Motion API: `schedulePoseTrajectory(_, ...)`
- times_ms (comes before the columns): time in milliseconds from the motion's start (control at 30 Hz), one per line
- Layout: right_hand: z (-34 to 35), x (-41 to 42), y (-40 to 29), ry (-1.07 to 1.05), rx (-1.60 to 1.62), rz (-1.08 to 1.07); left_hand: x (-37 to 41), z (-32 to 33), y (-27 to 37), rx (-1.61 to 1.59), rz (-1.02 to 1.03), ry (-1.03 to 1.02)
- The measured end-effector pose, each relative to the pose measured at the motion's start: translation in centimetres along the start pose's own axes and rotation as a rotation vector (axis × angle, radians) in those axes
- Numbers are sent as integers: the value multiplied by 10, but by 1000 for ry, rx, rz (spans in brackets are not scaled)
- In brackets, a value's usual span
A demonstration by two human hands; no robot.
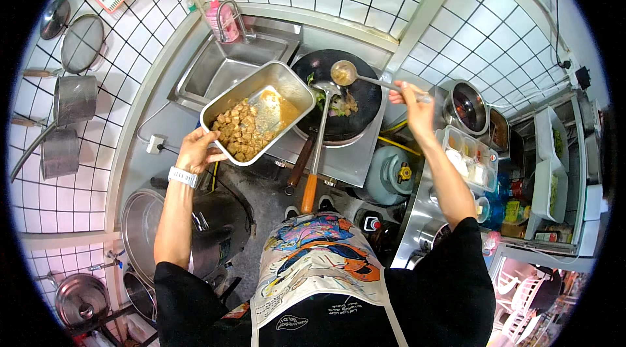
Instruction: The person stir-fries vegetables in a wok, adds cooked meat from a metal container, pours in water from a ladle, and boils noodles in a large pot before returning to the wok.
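My left hand (195, 151) grips the near left corner of a deep rectangular metal pan (230, 83), which holds diced cooked meat (239, 127) and brown sauce. My right hand (415, 105) is closed round the handle of a metal ladle (344, 73); its bowl, with brown sauce in it, is over the far part of a black wok (362, 117). Inside the wok lie leafy greens and bits of light brown food (350, 105). A long-handled metal spatula or ladle with a wooden grip (309, 193) rests in the wok, its handle pointing towards me.
Behind the pan is a steel sink (195, 87) with a pink pump bottle (222, 21). A gas cylinder (391, 176) stands right of the stove. Farther right are a metal bowl (467, 107) and a clear compartment box (472, 151). A large pot (142, 229) stands at the left.
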State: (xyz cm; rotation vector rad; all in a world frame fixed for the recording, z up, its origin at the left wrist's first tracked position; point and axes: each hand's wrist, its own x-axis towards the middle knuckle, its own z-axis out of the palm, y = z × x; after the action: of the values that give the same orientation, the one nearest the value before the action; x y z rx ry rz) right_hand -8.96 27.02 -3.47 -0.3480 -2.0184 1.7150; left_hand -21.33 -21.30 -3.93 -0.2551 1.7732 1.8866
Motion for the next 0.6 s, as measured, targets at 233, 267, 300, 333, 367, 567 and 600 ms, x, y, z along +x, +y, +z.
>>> schedulePoseTrajectory(233,47,-53,110,-207,-973,-716,-7,-20,-23,-112,6,26)
schedulePoseTrajectory(267,44,-57,112,-236,-999,-736,-6,-22,-27,-118,9,27)
schedulePoseTrajectory(300,43,-57,103,-228,-1003,-768,-8,-20,-27,-133,16,28)
schedulePoseTrajectory(333,43,-57,93,-220,-1006,-799,-11,-18,-26,-146,23,28)
schedulePoseTrajectory(367,43,-58,83,-212,-1010,-829,-15,-14,-26,-172,21,37)
schedulePoseTrajectory(567,58,-67,87,-100,-940,-652,-7,-2,-22,-177,66,-30)
schedulePoseTrajectory(600,63,-69,92,17,-841,-556,1,0,-25,-165,68,-49)
